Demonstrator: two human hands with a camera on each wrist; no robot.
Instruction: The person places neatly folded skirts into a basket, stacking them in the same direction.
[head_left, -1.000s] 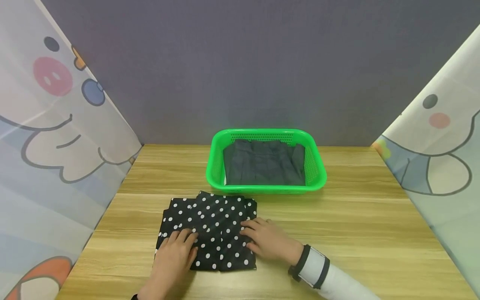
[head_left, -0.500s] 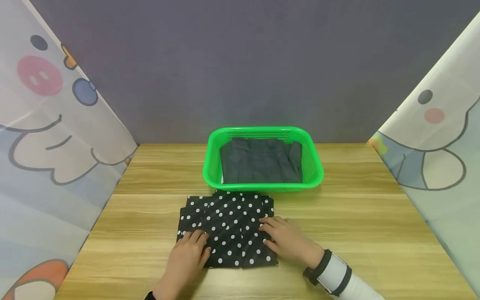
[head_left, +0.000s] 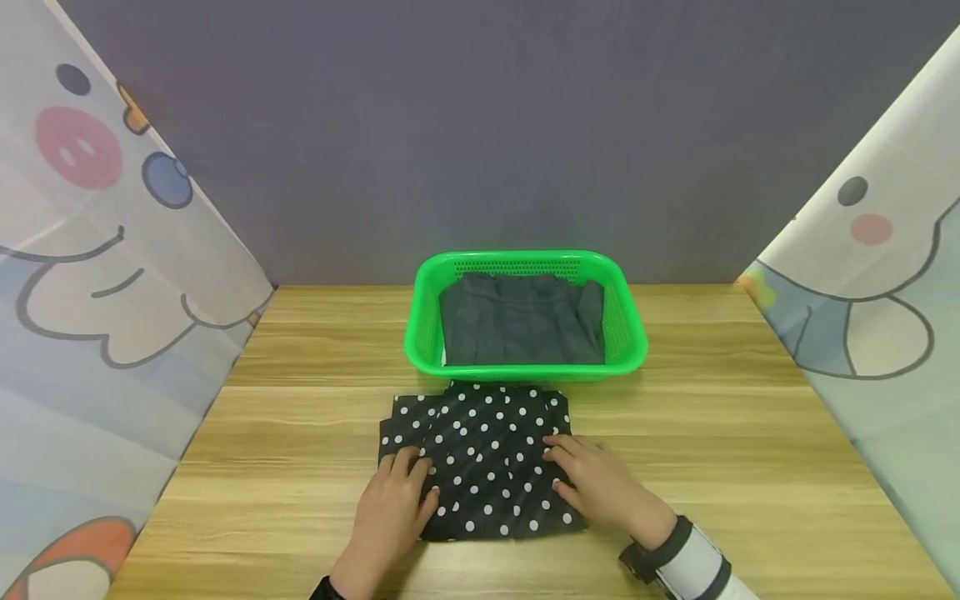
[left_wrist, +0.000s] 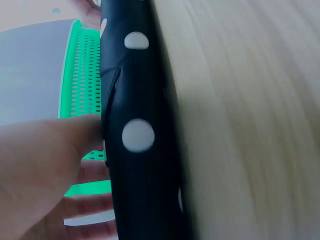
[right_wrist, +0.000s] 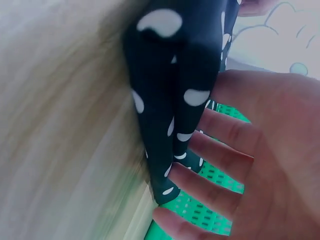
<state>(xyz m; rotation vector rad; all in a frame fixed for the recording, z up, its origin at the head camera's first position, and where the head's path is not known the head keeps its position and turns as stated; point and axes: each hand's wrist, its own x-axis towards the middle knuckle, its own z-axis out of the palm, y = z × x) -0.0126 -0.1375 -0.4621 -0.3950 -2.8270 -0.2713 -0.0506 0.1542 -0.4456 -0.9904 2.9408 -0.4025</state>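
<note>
A folded black cloth with white polka dots (head_left: 487,475), seemingly a garment, lies on the table in front of the basket. My left hand (head_left: 390,504) rests on its left side, fingers spread and slightly bent. On its right edge lie the fingertips of my right hand (head_left: 603,492). In the left wrist view, the thumb and fingers of the left hand (left_wrist: 35,165) touch the top of the dotted cloth (left_wrist: 142,100). Several folded layers show at the cloth's side in the right wrist view, with the right hand (right_wrist: 270,150) laid over them, its fingers nearly straight.
Behind the cloth stands a green plastic basket (head_left: 525,372) with perforated walls. Inside it lies a folded dark grey garment (head_left: 525,325). A grey panel (head_left: 480,142) rises at the back of the wooden table (head_left: 750,467), and cartoon-printed sheets (head_left: 67,400) flank both sides.
Both hands and the dotted cloth have moved to the right together, so the cloth now lies in front of the basket. The basket and the grey garment have stayed put; the head view shifted slightly.
</note>
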